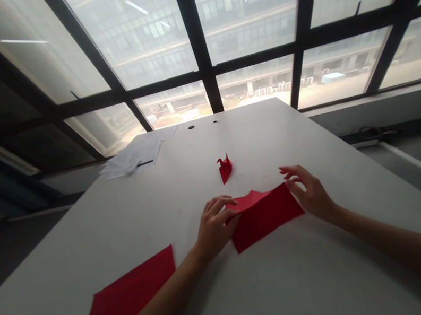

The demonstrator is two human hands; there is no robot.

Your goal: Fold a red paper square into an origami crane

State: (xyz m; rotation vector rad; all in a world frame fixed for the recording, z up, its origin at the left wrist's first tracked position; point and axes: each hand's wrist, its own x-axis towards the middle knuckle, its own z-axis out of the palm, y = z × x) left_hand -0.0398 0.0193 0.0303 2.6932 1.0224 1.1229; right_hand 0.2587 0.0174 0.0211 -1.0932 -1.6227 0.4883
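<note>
A partly folded red paper sheet [264,213] lies flat on the white table [296,283] in front of me. My left hand [215,227] rests on its left edge with the fingers curled and pressing the paper down. My right hand [310,192] touches the sheet's right corner, fingers spread and lifted. A small finished red origami crane [225,167] stands on the table just beyond the sheet, apart from both hands.
Flat red paper sheets [128,305] lie at the near left, partly under my left forearm. A stack of white papers with a dark pen [136,158] sits at the far left corner. Large windows [243,12] rise behind the table's far edge.
</note>
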